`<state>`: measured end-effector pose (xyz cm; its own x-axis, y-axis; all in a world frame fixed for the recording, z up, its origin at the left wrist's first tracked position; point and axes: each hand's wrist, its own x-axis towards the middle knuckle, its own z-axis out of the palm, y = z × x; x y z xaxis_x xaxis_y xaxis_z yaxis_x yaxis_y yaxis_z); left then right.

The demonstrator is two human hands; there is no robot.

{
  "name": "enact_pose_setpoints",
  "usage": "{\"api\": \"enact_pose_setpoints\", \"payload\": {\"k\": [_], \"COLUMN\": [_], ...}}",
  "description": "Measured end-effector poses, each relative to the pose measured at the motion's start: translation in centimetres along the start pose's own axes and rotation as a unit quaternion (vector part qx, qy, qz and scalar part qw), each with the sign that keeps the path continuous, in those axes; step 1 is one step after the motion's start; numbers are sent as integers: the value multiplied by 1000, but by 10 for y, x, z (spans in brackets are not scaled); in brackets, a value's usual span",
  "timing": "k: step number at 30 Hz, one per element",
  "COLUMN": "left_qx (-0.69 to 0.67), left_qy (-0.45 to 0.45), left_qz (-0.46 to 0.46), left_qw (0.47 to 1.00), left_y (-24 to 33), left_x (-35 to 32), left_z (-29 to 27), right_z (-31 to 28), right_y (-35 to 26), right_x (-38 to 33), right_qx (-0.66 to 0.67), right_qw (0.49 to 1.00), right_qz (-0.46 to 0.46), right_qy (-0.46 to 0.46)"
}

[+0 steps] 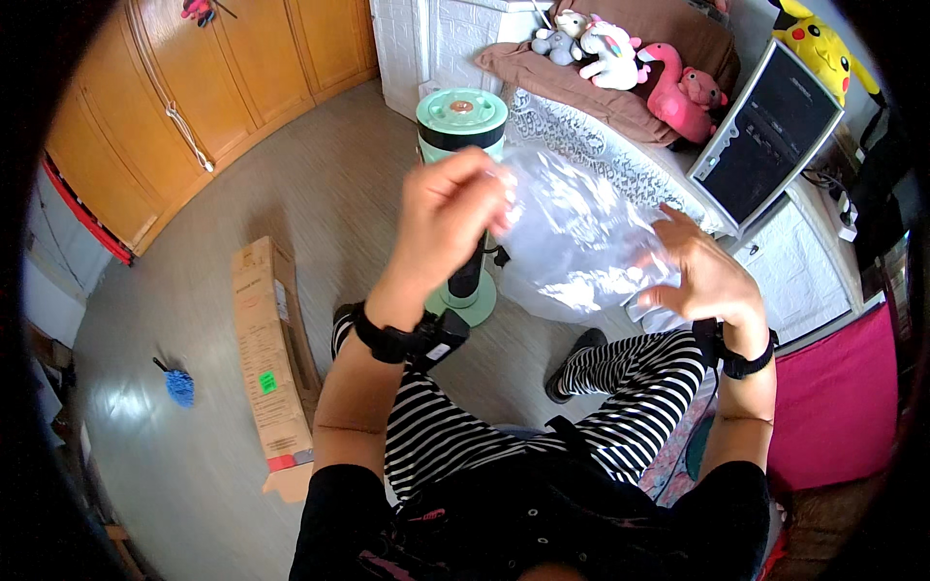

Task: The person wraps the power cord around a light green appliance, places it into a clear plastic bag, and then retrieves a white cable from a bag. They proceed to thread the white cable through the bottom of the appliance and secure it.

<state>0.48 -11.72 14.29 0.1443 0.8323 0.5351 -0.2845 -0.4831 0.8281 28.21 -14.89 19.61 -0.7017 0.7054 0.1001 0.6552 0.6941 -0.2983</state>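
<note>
A clear plastic bag [576,237] is spread out between my hands, crinkled and shiny. My left hand [450,213] is closed, pinching the bag's left edge. On the other side my right hand [702,266] has its thumb and fingers apart against the bag's right edge; some fingertips show blurred through the film. Just beyond my left hand stands a mint-green and black column-shaped appliance [462,111] with a round lid on top and a round green base [475,308]. My left hand and the bag hide part of its middle.
A long cardboard box [262,349] lies on the floor at left, beside a blue brush [178,385]. Plush toys [612,56] sit on a brown cloth at the back. A dark computer case [770,136] stands on a white cabinet [799,266] at right. Wooden cupboards [194,87] line the far left.
</note>
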Motion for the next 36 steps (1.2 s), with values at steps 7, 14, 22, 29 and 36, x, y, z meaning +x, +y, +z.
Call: {"api": "enact_pose_setpoints", "payload": {"k": [7, 14, 22, 29, 36], "left_qx": [-219, -210, -220, -178, 25], "left_qy": [-66, -92, -4, 232, 331], "left_qz": [110, -7, -255, -126, -87], "left_qw": [967, 973, 942, 948, 939], "left_y": [29, 15, -60, -53, -74], "left_x": [10, -9, -51, 12, 72], "left_z": [-22, 8, -12, -76, -117], "right_z": [2, 9, 58, 67, 78], "right_y": [49, 75, 66, 70, 98], "right_x": [7, 8, 27, 130, 231], "right_qx": [408, 610, 691, 628, 528], "right_qw": [897, 730, 653, 705, 749], "right_qz": [-45, -13, -16, 174, 226], "right_qy": [167, 308, 310, 278, 329]}}
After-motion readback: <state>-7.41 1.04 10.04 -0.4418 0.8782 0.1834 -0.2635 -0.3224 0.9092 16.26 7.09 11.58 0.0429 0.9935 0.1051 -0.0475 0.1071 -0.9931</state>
